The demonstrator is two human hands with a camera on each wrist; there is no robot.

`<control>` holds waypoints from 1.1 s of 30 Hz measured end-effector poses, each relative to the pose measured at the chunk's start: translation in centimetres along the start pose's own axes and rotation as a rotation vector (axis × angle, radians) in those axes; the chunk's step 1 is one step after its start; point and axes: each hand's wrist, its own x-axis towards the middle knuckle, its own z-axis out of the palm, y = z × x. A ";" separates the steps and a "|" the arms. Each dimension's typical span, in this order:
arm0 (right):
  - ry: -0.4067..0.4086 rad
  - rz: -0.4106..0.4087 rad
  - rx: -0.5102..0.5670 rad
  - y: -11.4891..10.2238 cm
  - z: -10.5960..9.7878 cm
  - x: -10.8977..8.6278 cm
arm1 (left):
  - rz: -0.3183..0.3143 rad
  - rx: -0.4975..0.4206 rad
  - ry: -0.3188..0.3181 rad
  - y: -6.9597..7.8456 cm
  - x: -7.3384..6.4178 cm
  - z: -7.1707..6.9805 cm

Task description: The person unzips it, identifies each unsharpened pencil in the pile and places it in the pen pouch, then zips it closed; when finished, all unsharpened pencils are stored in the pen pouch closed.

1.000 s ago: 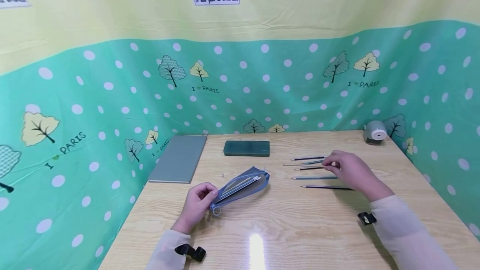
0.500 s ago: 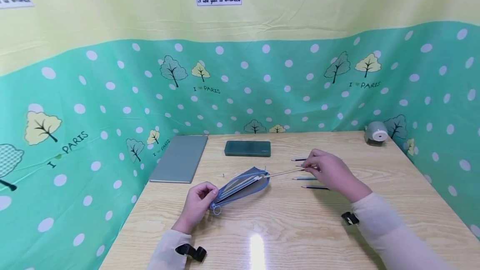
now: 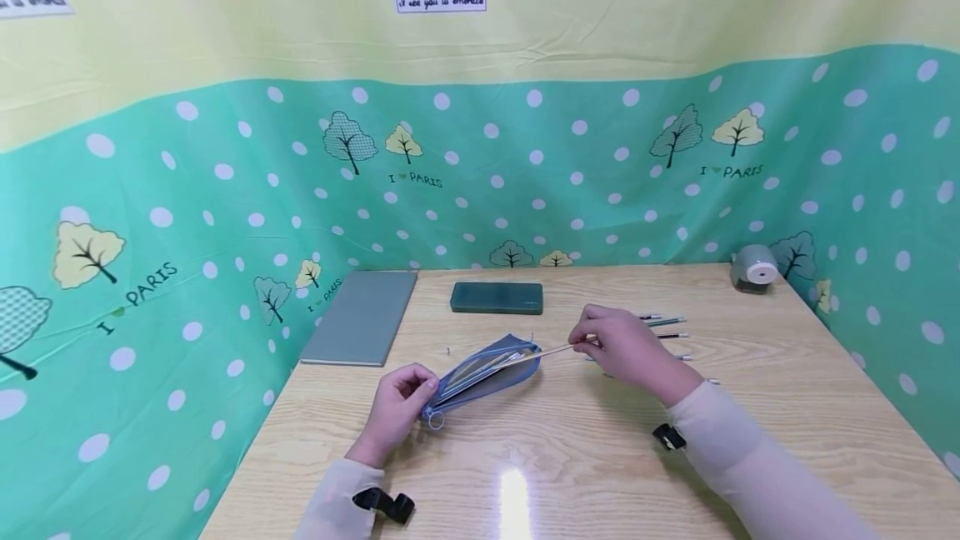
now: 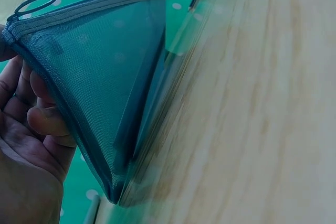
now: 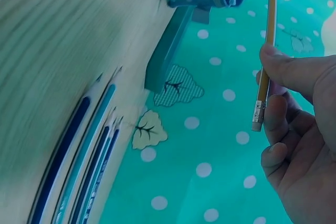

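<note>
My left hand pinches the near left corner of a blue mesh zip pencil case, its zipper undone and its mouth spread. Several pencils lie inside it. Between thumb and fingers my right hand grips a wooden pencil near its eraser end. That pencil slants left and down, its far end in the mouth of the case. On the table beyond and beneath the right hand lie several dark and blue pencils, partly hidden by the hand in the head view.
A dark green box sits at the back of the wooden table. To the left lies a grey notebook. A pencil sharpener stands in the back right corner. Polka-dot cloth hangs behind and along the sides.
My right hand has lifted the wooden pencil from among the others and carried it left, bringing its end into the pencil case. The left hand has stayed on the case's corner.
</note>
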 end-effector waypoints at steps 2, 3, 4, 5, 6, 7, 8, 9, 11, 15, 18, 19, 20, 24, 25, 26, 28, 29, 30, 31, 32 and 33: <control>0.000 -0.021 0.000 -0.3 0.1 0.3 | -0.002 0.005 0.000 0.0 0.0 0.0; -0.002 -0.031 0.002 -0.5 0.1 0.5 | -0.002 0.006 0.000 0.0 0.0 0.0; -0.006 -0.041 0.002 -0.6 0.2 0.6 | -0.003 0.006 0.000 0.0 0.0 0.0; -0.013 -0.048 0.001 -0.7 0.3 0.7 | -0.004 0.008 0.000 0.0 0.0 0.0; -0.019 -0.053 0.000 -0.9 0.4 0.9 | -0.004 0.007 0.000 0.0 0.0 0.0; -0.024 -0.057 -0.001 -1.1 0.5 1.0 | -0.004 0.007 -0.001 0.0 -0.1 0.0; -0.030 -0.062 0.000 -1.2 0.7 1.1 | -0.005 0.008 -0.002 0.0 -0.1 0.0; -0.035 -0.065 -0.002 -1.4 0.9 1.2 | -0.004 0.007 -0.003 -0.1 -0.1 0.0; -0.039 -0.079 0.002 -1.7 1.3 1.4 | -0.003 0.007 -0.005 -0.1 -0.1 0.0; -0.048 -0.108 0.020 -2.3 2.1 1.8 | 0.003 0.008 -0.009 -0.1 0.0 0.0; -0.050 -0.133 0.032 -2.9 2.6 2.1 | 0.011 0.012 -0.012 -0.1 0.0 0.0; -0.051 -0.145 0.034 -3.0 2.8 2.2 | 0.012 0.014 -0.012 -0.1 0.0 0.0; -0.050 -0.156 0.032 -3.2 3.1 2.3 | 0.013 0.014 -0.014 -0.1 0.0 0.0; -0.052 -0.200 0.014 -4.1 3.9 2.7 | 0.001 0.008 -0.011 0.0 0.0 0.0; -0.053 -0.209 0.007 -4.2 4.1 2.8 | -0.002 0.006 -0.010 0.0 0.0 0.0; -0.054 -0.218 0.003 -4.4 4.3 2.9 | -0.004 0.004 -0.011 0.0 0.0 0.0; -0.057 -0.237 0.000 -4.8 4.8 3.1 | -0.009 0.002 -0.010 0.1 0.0 0.1; -0.061 -0.246 -0.001 -5.0 5.0 3.1 | -0.008 0.001 -0.011 0.1 0.0 0.1; -0.064 -0.254 0.000 -5.1 5.2 3.2 | -0.007 0.002 -0.012 0.2 0.0 0.1; -0.066 -0.262 -0.001 -5.3 5.4 3.2 | -0.004 0.002 -0.012 0.2 0.0 0.1; -0.069 -0.267 -0.001 -5.4 5.6 3.2 | -0.003 0.004 -0.012 0.2 0.0 0.1; -0.070 -0.273 -0.004 -5.6 5.8 3.2 | -0.001 0.005 -0.012 0.3 0.0 0.1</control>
